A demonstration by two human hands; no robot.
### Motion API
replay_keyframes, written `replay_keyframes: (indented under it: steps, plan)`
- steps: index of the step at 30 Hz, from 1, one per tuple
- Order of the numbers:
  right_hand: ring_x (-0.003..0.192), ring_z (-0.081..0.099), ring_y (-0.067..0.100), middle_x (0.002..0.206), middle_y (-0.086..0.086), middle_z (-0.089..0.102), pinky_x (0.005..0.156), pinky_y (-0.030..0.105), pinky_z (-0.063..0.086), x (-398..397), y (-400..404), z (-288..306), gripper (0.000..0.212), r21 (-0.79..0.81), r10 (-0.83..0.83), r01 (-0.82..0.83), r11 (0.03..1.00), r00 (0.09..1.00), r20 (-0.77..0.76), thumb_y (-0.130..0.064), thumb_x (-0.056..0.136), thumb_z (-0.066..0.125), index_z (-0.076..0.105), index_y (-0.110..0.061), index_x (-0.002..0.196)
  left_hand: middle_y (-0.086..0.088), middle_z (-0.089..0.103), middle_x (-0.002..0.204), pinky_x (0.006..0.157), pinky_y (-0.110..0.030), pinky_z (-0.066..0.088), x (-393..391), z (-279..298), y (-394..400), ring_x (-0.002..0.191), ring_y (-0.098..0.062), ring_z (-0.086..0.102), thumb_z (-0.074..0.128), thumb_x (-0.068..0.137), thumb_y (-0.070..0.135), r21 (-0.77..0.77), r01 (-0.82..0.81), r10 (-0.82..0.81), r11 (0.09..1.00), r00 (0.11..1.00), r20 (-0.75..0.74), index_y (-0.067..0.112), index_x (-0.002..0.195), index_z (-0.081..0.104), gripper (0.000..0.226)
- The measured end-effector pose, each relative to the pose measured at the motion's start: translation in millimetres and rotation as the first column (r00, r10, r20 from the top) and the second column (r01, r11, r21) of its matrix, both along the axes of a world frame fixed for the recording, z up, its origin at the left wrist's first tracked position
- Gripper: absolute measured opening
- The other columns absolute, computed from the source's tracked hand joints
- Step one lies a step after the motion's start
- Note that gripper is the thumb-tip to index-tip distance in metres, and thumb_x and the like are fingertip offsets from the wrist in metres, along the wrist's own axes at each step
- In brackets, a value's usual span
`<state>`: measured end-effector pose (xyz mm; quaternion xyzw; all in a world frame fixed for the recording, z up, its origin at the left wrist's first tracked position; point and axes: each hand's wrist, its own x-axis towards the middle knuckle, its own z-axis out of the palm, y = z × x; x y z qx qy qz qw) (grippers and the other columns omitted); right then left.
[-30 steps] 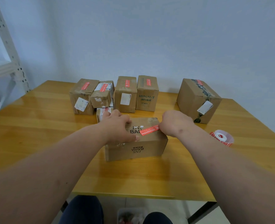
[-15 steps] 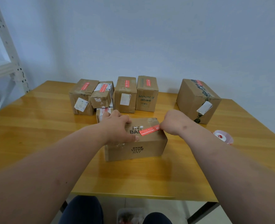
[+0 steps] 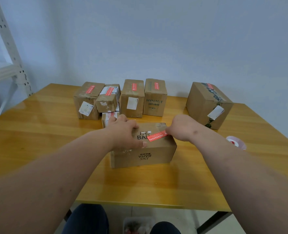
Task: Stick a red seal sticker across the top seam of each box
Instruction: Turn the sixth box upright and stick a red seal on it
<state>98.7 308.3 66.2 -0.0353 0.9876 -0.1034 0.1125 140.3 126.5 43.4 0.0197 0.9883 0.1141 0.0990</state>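
At the centre of the frame, both hands work on top of a brown cardboard box (image 3: 143, 149) printed "INS BAHA", which sits on the tabletop (image 3: 38, 135) nearest the viewer. Left hand (image 3: 124, 134) lies on the left part of the box top, fingers loosely curved over the far edge and thumb along the near edge, holding it steady. Right hand (image 3: 180, 127) is curled at the box's right end; its fingertips face away, but they appear to pinch the right end of a red seal sticker (image 3: 156, 136). That sticker lies between the two hands, its long axis running left to right with the right end tilted slightly toward the top of the frame, and its left end lies close to the left thumb. Whether it is fully pressed down cannot be told. Smoothing it flat would probably mean a stroke along that axis, with the right hand already on it. Across the upper middle of the frame, a row of smaller boxes (image 3: 133, 98) already carries red stickers on top, and a larger box (image 3: 207, 105) at the right does too. At the right edge, near the right forearm, rests a sticker roll (image 3: 236, 142).
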Motion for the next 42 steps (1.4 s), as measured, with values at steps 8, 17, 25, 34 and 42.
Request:
replay_keyframes:
  steps: [8,17,25,34,42]
  plan:
    - [0.071,0.042,0.024,0.075,0.010,0.046,0.062,0.030,0.033,2.1,4.9,11.8,0.020,-0.444,-0.087,0.088,0.892,0.996,0.022,-0.013,0.090,0.053,0.047,-0.007,0.072,-0.004,0.029,0.146,0.114,-0.048,0.019,-0.2,-0.5,0.7,0.139,-0.032,0.017,0.059,0.079,0.068,0.008,-0.006,0.006,1.000,1.000,0.000,0.035,0.145,0.036,0.077]
    - [0.068,0.060,0.019,0.074,0.007,0.063,0.067,0.028,0.045,1.9,8.6,9.0,0.018,-0.571,-0.049,0.053,0.819,0.999,0.022,-0.014,0.089,0.056,0.060,-0.005,0.074,-0.004,0.029,0.147,0.114,-0.048,0.020,1.8,0.0,0.6,0.139,-0.032,0.016,0.060,0.079,0.067,0.033,-0.010,0.010,0.999,1.000,0.002,0.035,0.144,0.037,0.075]
    - [0.078,0.075,0.024,0.096,0.016,0.072,0.085,0.032,0.052,1.9,3.5,16.2,0.011,-0.790,-0.038,0.035,0.612,0.999,0.015,-0.011,0.091,0.055,0.063,-0.007,0.085,-0.003,0.031,0.143,0.113,-0.047,0.021,1.6,-1.6,-0.6,0.136,-0.031,0.018,0.059,0.080,0.067,0.032,-0.008,0.008,0.999,1.000,-0.006,0.037,0.142,0.037,0.073]
    - [0.078,0.075,0.023,0.097,0.021,0.073,0.091,0.042,0.053,6.7,1.2,13.9,0.010,-0.808,-0.045,0.017,0.589,0.999,-0.012,-0.008,0.089,0.056,0.065,-0.003,0.088,-0.002,0.053,0.128,0.077,-0.029,0.053,2.2,7.1,-14.7,0.103,-0.017,0.057,0.064,0.090,0.023,0.512,-0.093,0.069,0.854,0.995,0.066,0.030,0.132,0.049,0.045]
    - [0.075,0.072,0.022,0.091,0.021,0.074,0.088,0.043,0.055,13.3,-7.7,9.0,0.015,-0.840,-0.061,0.031,0.541,0.998,-0.002,-0.008,0.090,0.057,0.065,-0.007,0.077,0.007,0.050,0.110,0.088,-0.036,0.032,8.6,13.4,-20.4,0.107,-0.012,0.040,0.043,0.096,0.056,0.669,-0.163,0.257,0.725,0.966,-0.043,0.017,0.093,0.071,0.048]
